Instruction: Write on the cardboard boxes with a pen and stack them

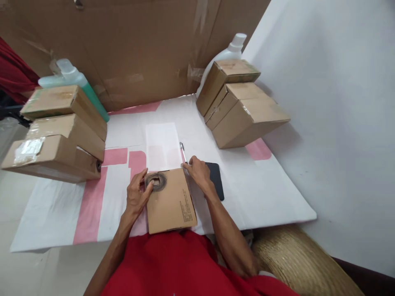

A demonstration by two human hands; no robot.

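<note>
A brown cardboard piece (171, 205) lies at the table's front edge, close to my body. It has printed lines at its lower right and a hole ringed with dark scribble (161, 181) at its upper left. My left hand (138, 193) grips its left side, thumb on top by the hole. My right hand (197, 172) is at its upper right corner, fingertips pinched on the lower end of a pen (183, 152) that points away from me. Beneath the right wrist lies a flat black object (217, 181), partly covered. A white sheet of paper (162, 135) lies just beyond the cardboard.
Cardboard boxes (64, 139) stand at the left with a green-liquid bottle (89, 94) behind. More boxes (240, 107) and a white bottle (225, 53) stand at the right. A cardboard wall (138, 45) closes the back; a white wall (333, 123) rises at the right.
</note>
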